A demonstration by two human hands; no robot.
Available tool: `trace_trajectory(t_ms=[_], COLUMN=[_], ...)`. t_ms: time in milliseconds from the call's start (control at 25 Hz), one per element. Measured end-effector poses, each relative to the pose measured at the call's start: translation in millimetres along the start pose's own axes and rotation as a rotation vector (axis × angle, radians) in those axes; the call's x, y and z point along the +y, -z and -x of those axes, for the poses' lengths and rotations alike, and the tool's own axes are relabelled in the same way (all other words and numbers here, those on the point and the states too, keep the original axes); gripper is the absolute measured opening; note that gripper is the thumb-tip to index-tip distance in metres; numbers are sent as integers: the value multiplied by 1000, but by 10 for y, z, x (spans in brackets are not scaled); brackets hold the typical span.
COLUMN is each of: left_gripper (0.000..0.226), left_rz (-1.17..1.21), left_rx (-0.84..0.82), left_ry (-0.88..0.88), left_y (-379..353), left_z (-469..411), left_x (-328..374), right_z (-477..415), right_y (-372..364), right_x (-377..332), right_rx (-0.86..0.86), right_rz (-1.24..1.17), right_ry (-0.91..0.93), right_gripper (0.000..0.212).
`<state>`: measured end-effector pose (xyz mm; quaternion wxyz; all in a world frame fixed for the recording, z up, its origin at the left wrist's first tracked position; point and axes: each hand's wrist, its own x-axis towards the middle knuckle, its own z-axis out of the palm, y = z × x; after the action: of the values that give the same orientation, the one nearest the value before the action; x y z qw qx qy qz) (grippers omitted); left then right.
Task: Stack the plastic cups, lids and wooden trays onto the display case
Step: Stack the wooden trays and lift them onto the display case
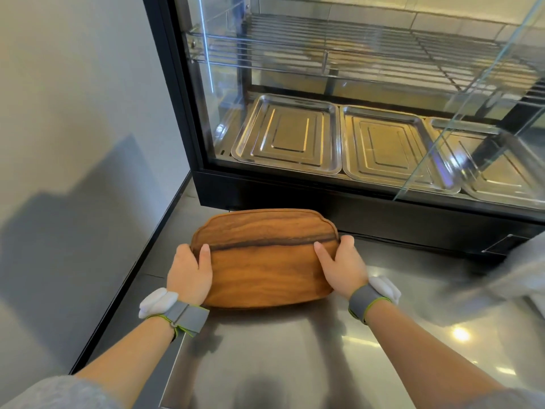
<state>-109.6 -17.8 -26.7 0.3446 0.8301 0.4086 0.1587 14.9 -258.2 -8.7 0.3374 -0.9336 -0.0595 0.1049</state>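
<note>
no readable text, no labels, no brands, no numbers on anything in view

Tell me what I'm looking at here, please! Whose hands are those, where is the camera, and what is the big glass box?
The camera sits on a person's head and looks down, so you see what they see. There is no robot here. The two arms belong to that person: the left hand and the right hand. Each wrist wears a grey band with a small white piece on it. I cannot tell what the bands are for.

Both hands grip a brown wooden tray, one at each end. It is over a shiny metal counter.

The big glass box is a display case with a black frame. Inside are a wire rack up high and flat metal pans side by side at the bottom. Nothing lies in the pans.
</note>
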Motion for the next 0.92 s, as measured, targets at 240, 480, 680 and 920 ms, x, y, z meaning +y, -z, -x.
trace_trajectory(t_ms=[240,480,680,920], left_gripper=[32,32,41,36], left_rz=[123,220,300,381], left_rx=[79,182,275,328], left_ry=[-100,-225,-304,-423], left_y=[329,790,1191,1698], left_z=[-10,29,82,-60], left_x=[329,852,1377,1877], right_z=[77,171,288,286], right_y=[369,899,1398,1870], right_x=[-262,-649,-984,-1512], right_rx=[94,272,409,508], right_rz=[-212,-311,-331,-357], right_ry=[110,323,453,531], right_gripper=[61,44,44,47])
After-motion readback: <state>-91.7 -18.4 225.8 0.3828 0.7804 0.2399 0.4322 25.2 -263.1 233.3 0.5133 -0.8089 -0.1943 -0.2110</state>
